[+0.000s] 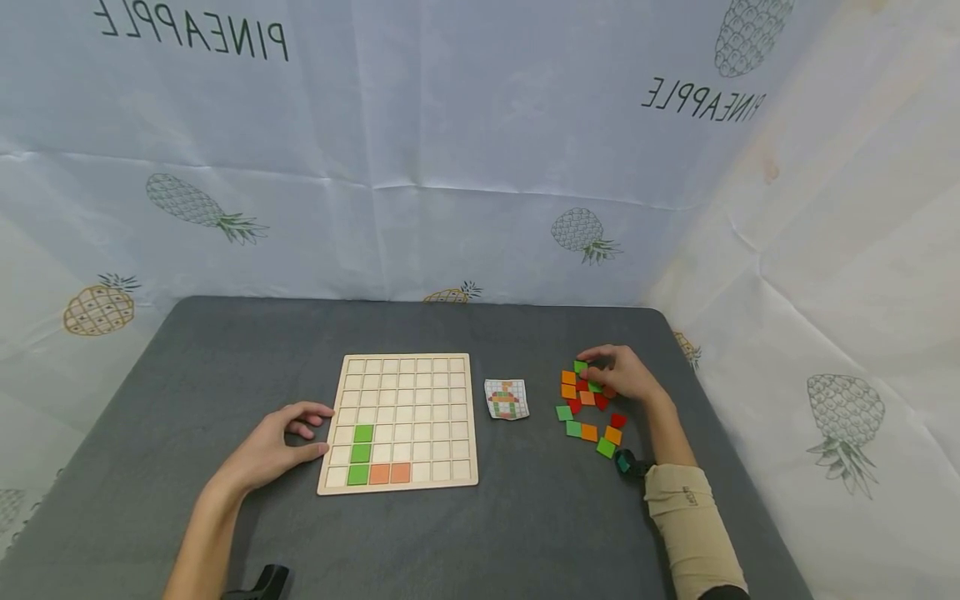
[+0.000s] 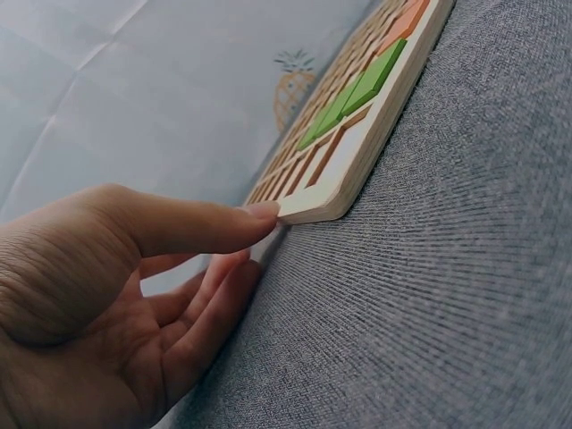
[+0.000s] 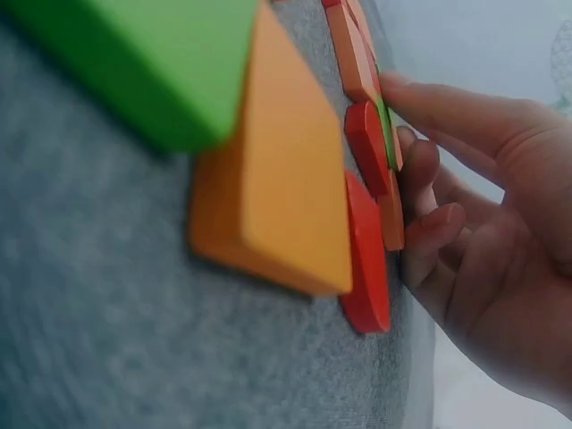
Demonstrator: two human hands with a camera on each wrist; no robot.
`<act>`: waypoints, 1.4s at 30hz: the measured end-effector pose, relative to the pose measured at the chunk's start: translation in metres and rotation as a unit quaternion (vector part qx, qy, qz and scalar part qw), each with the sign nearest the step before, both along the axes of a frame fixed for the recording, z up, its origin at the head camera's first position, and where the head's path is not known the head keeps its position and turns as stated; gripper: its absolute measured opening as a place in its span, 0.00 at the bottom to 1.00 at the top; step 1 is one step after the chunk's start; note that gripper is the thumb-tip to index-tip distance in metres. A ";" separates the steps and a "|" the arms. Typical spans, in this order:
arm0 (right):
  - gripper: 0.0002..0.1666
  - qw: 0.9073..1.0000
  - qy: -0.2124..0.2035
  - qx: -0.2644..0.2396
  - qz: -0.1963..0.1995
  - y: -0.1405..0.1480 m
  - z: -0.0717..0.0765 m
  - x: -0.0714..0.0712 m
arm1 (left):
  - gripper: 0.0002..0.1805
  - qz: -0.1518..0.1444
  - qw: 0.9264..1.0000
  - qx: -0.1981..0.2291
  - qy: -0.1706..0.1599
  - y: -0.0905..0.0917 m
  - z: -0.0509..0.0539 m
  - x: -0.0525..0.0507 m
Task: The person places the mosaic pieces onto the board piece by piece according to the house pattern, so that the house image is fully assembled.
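Observation:
A wooden grid board (image 1: 403, 450) lies on the table, with three green tiles (image 1: 361, 453) in a column and two light orange tiles (image 1: 390, 473) in its bottom row. My left hand (image 1: 277, 446) rests at the board's left edge; in the left wrist view its thumb (image 2: 250, 219) touches the near corner, the other fingers loosely bent. On the right, my right hand (image 1: 626, 375) reaches over a group of loose tiles (image 1: 588, 432), fingers partly bent. Thumb and forefinger stand apart around a green tile (image 1: 581, 366); the right wrist view shows a fingertip touching tiles there.
A small pattern card (image 1: 507, 399) with a coloured grid figure lies between board and loose tiles. The grey table (image 1: 517, 533) meets a pineapple-print curtain (image 1: 480, 250) behind. A black object (image 1: 262, 581) sits by the left forearm.

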State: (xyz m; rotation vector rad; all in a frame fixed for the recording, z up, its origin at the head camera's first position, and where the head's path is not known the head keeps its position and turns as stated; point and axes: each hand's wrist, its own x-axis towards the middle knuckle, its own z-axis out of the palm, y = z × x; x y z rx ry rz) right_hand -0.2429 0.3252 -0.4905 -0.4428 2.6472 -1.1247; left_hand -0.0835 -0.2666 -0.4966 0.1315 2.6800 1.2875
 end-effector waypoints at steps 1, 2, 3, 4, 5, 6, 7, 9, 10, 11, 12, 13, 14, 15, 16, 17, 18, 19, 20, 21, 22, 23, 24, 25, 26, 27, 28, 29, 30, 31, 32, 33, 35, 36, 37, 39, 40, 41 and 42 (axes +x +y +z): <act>0.20 1.000 -0.001 -0.001 0.002 0.000 0.000 0.000 | 0.28 -0.001 1.000 0.000 0.001 0.000 0.000 0.000; 0.20 1.000 -0.003 -0.001 0.002 0.000 0.000 0.000 | 0.28 -0.001 1.000 -0.001 0.003 0.000 0.000 0.000; 0.20 1.000 -0.004 -0.001 0.001 0.000 0.000 -0.001 | 0.28 -0.001 1.000 -0.001 0.004 0.000 0.000 0.000; 0.20 1.000 -0.003 0.000 0.003 0.000 0.001 -0.001 | 0.28 0.000 1.000 -0.001 0.004 0.000 0.001 0.000; 0.20 1.000 -0.004 0.001 0.002 -0.001 0.001 -0.002 | 0.28 0.000 1.000 -0.002 0.003 0.000 0.001 0.000; 0.20 1.000 -0.004 0.001 0.001 -0.001 0.001 -0.002 | 0.28 0.000 1.000 -0.003 0.003 0.000 0.000 0.000; 0.20 1.000 -0.005 0.002 0.000 -0.001 0.001 -0.002 | 0.28 0.001 1.000 -0.004 0.002 0.000 0.000 0.000; 0.20 1.000 -0.005 0.006 -0.006 -0.002 0.002 -0.003 | 0.28 0.003 1.000 -0.006 -0.001 0.000 -0.001 0.000; 0.20 1.000 -0.001 0.009 -0.003 -0.002 0.002 -0.003 | 0.28 0.005 1.000 -0.007 -0.002 0.000 -0.001 0.000; 0.20 1.000 0.001 0.013 -0.007 -0.003 0.002 -0.004 | 0.28 0.005 1.000 -0.007 -0.003 0.000 -0.002 0.000; 0.20 1.000 0.005 0.016 -0.006 -0.003 0.001 -0.004 | 0.28 0.005 1.000 -0.007 -0.003 0.000 -0.002 0.000; 0.20 1.000 0.010 0.020 -0.005 -0.004 0.001 -0.005 | 0.28 0.003 1.000 -0.007 -0.002 0.000 -0.002 0.000; 0.20 1.000 0.015 0.023 -0.004 -0.004 0.001 -0.006 | 0.28 0.003 1.000 -0.006 -0.001 0.000 -0.002 0.000; 0.19 0.999 0.021 0.026 -0.003 -0.004 0.000 -0.006 | 0.28 0.002 1.000 -0.006 0.001 0.000 -0.002 0.000; 0.19 0.999 0.024 0.026 -0.002 -0.004 -0.001 -0.007 | 0.28 0.001 1.000 -0.005 0.002 0.000 -0.001 -0.001; 0.19 0.999 0.026 0.026 -0.004 -0.004 -0.002 -0.007 | 0.29 -0.001 1.000 -0.004 0.003 -0.001 -0.001 -0.001; 0.18 0.999 0.028 0.026 -0.004 -0.004 -0.002 -0.007 | 0.29 -0.002 1.000 -0.004 0.004 -0.001 -0.001 -0.001; 0.18 0.999 0.029 0.026 -0.005 -0.004 -0.003 -0.008 | 0.29 -0.004 1.000 -0.004 0.005 -0.001 -0.001 -0.001; 0.18 0.999 0.031 0.025 -0.006 -0.004 -0.004 -0.008 | 0.29 -0.003 1.000 -0.005 0.005 -0.001 0.000 -0.001; 0.18 0.999 0.032 0.026 -0.009 -0.004 -0.004 -0.008 | 0.29 -0.003 1.000 -0.005 0.004 -0.001 0.000 -0.001; 0.18 0.999 0.032 0.027 -0.012 -0.004 -0.004 -0.008 | 0.29 -0.004 1.000 -0.005 0.004 -0.001 0.000 -0.001; 0.19 0.999 0.033 0.029 -0.015 -0.004 -0.004 -0.007 | 0.29 -0.004 1.000 -0.005 0.004 -0.001 0.000 -0.001; 0.19 0.999 0.034 0.030 -0.016 -0.004 -0.003 -0.007 | 0.29 -0.005 1.000 -0.005 0.003 -0.001 0.000 -0.001; 0.19 0.999 0.035 0.030 -0.017 -0.005 -0.002 -0.007 | 0.29 -0.005 1.000 -0.006 0.004 -0.001 0.000 -0.001; 0.19 0.999 0.037 0.030 -0.016 -0.005 -0.001 -0.007 | 0.29 -0.005 1.000 -0.007 0.004 -0.001 0.000 -0.001; 0.19 0.999 0.038 0.027 -0.015 -0.006 0.000 -0.007 | 0.29 -0.005 1.000 -0.007 0.004 -0.001 0.000 -0.001; 0.19 0.999 0.039 0.024 -0.012 -0.008 0.002 -0.006 | 0.29 -0.005 1.000 -0.007 0.005 -0.001 0.000 -0.001; 0.19 0.999 0.040 0.020 -0.007 -0.009 0.004 -0.006 | 0.29 -0.005 1.000 -0.007 0.005 -0.001 0.000 -0.001; 0.19 0.999 0.042 0.015 -0.001 -0.011 0.006 -0.005 | 0.29 -0.005 1.000 -0.007 0.005 -0.001 0.001 -0.001; 0.19 0.999 0.043 0.010 0.002 -0.014 0.008 -0.005 | 0.29 -0.005 1.000 -0.006 0.005 -0.001 0.001 -0.001; 0.19 0.999 0.045 0.004 0.007 -0.017 0.011 -0.004 | 0.29 -0.006 1.000 -0.006 0.006 -0.002 0.001 -0.001; 0.18 0.999 0.048 0.000 0.012 -0.020 0.013 -0.003 | 0.29 -0.006 1.000 -0.004 0.006 -0.002 0.001 -0.001; 0.18 0.998 0.053 -0.013 0.023 -0.028 0.019 0.000 | 0.29 -0.006 1.000 -0.003 0.006 -0.002 0.001 0.000; 0.17 0.998 0.056 -0.020 0.027 -0.032 0.021 0.002 | 0.29 -0.007 1.000 -0.003 0.006 -0.002 0.001 -0.001; 0.17 0.997 0.060 -0.027 0.029 -0.036 0.024 0.004 | 0.29 -0.006 1.000 -0.004 0.007 -0.002 0.001 -0.001; 0.16 0.996 0.069 -0.042 0.034 -0.044 0.028 0.007 | 0.29 -0.007 1.000 -0.005 0.008 -0.002 0.001 -0.001; 0.16 0.996 0.073 -0.050 0.035 -0.048 0.031 0.009 | 0.29 -0.007 1.000 -0.006 0.008 -0.001 0.000 -0.001; 0.16 0.995 0.077 -0.056 0.036 -0.052 0.033 0.011 | 0.29 -0.007 1.000 -0.007 0.009 -0.001 0.000 -0.001; 0.16 0.994 0.084 -0.058 0.038 -0.056 0.036 0.013 | 0.29 -0.007 1.000 -0.007 0.009 -0.001 0.000 -0.001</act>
